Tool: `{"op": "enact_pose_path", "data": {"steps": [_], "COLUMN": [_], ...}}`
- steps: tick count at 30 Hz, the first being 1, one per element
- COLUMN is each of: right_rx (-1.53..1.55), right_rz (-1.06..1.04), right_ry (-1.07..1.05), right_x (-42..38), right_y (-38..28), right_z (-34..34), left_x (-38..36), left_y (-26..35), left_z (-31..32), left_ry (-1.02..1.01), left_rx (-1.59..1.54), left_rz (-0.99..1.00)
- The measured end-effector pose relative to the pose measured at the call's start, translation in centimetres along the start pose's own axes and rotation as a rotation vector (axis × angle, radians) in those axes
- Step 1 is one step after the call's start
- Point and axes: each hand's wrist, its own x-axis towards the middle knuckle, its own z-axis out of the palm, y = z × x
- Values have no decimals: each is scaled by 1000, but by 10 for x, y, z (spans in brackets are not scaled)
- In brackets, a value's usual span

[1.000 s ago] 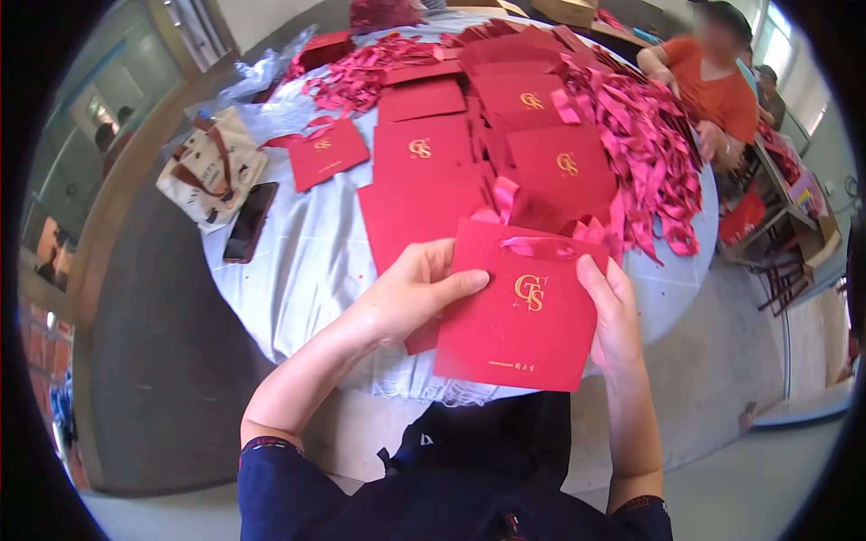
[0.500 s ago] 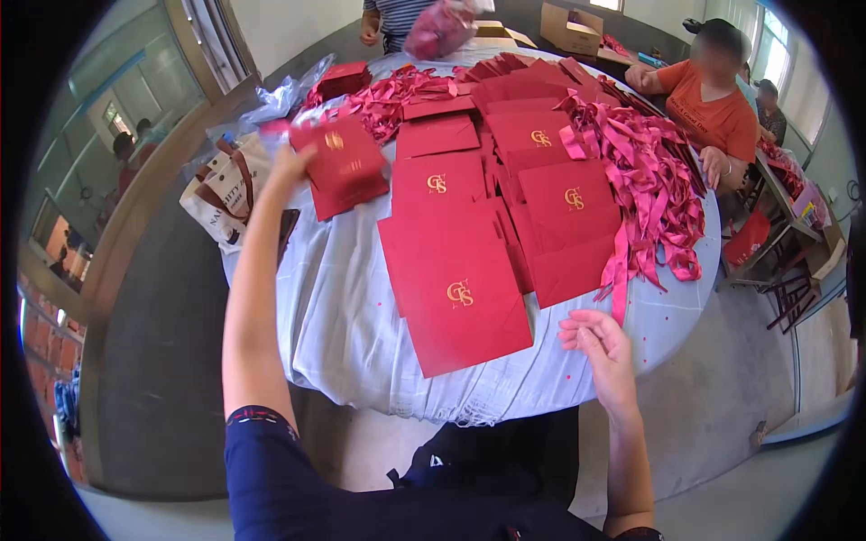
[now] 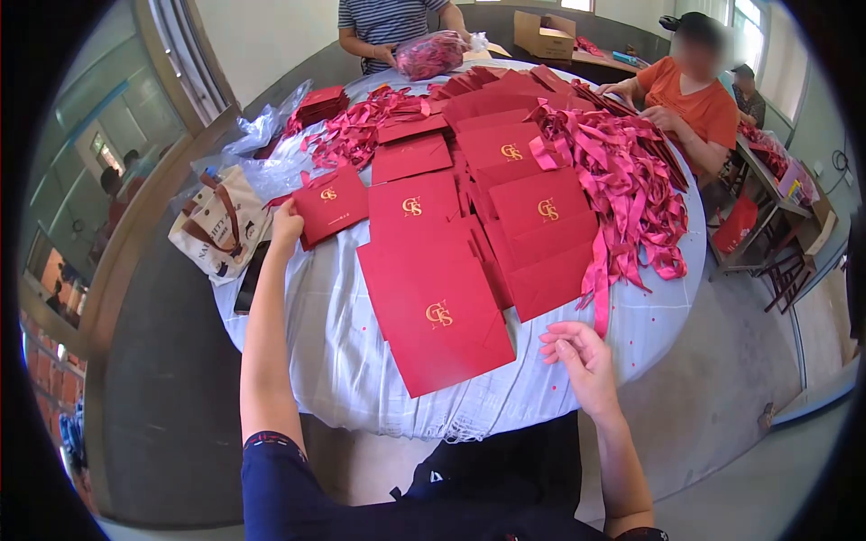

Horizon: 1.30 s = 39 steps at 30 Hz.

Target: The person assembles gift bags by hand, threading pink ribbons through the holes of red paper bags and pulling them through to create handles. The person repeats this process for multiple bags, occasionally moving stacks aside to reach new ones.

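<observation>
On the left side of the table, my left hand touches the ribbon edge of a small red bag that lies there; the fingertips are close together, but whether they pinch it cannot be made out. My right hand hovers over the near right edge, fingers apart and loosely curled, holding nothing. Between the hands spread overlapping red paper bags with gold letters. Pink ribbons hang in a thick bundle at their right.
A canvas tote and a dark phone are at the left edge of the white-covered table. A person in orange sits at the right. Another in stripes holds a plastic-wrapped bundle at the far side.
My left hand has come down and nearer with the small red bag, which now lies flatter on the table. The striped person's bundle is lower. The view has shifted slightly.
</observation>
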Motion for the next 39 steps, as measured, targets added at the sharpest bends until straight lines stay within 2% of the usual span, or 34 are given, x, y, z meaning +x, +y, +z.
{"op": "enact_pose_path", "data": {"steps": [1, 2, 4, 5, 6, 8, 11, 13, 15, 16, 18, 20, 22, 23, 24, 26, 27, 28, 30, 33, 34, 36, 37, 39], "right_rx": [12, 11, 17, 16, 32, 44, -66, -150, -481, -489, -874, -916, -1112, -1177, -1171, -734, -670, -669, -587, -840, -844, -927, -966, -891], "right_rz": [6, 4, -1, 0, 14, 40, -53, -49, -257, -251, -214, -217, -205, -215, -236, -151, -296, -308, -78, -493, -499, -450, -406, -441], "right_ry": [-2, 5, -4, 4, -3, 9, 152, 244, 338, 349, 343, 337, 280, 291, 284, 239, 262, 254, 134, -190, -193, -395, -380, -356], "right_x": [0, 0, -1, -1, 0, 1, 10, 20, 32, 31, 33, 31, 32, 33, 34, 37, 40, 38, 27, 15, 9, -1, -5, -9], "right_y": [0, 0, 0, -1, -3, -7, -22, -28, -23, -24, -27, -19, -8, -6, -6, -4, -5, -13, -52, -53, -58, -71, -79, -87], "right_z": [0, 0, 0, 0, -2, -8, -29, -49, -68, -71, -69, -64, -63, -62, -64, -67, -61, -54, -22, 10, 16, 26, 26, 24], "left_x": [3, -4, -19, -15, -15, -18, -30, -81, -141, -166, -205, -234, -255, -259, -262, -271, -273, -275, -284, -296, -298, -302, -303, -303], "left_y": [-12, -8, 4, 8, 10, 19, 47, 104, 153, 171, 191, 201, 208, 209, 210, 221, 227, 233, 251, 266, 263, 267, 266, 263], "left_z": [6, 9, 14, 11, 11, 11, 7, 10, 22, 29, 37, 44, 51, 51, 52, 54, 56, 59, 70, 90, 98, 103, 103, 103], "left_ry": [104, 99, 227, 211, 204, 332, 178, 68, -31, -85, -231, -339, -443, -430, -414, -347, -354, -363, -448, -692, -755, -853, -845, -1032], "left_rx": [124, 121, 414, 544, 542, 837, 595, 411, 299, 259, 227, 298, 290, 364, 439, 498, 429, 358, 263, 110, 62, 74, 74, -3], "left_rz": [-20, -15, 142, 108, 112, 302, 368, 449, 516, 533, 572, 633, 567, 610, 653, 651, 633, 616, 811, 967, 986, 984, 987, 884]}}
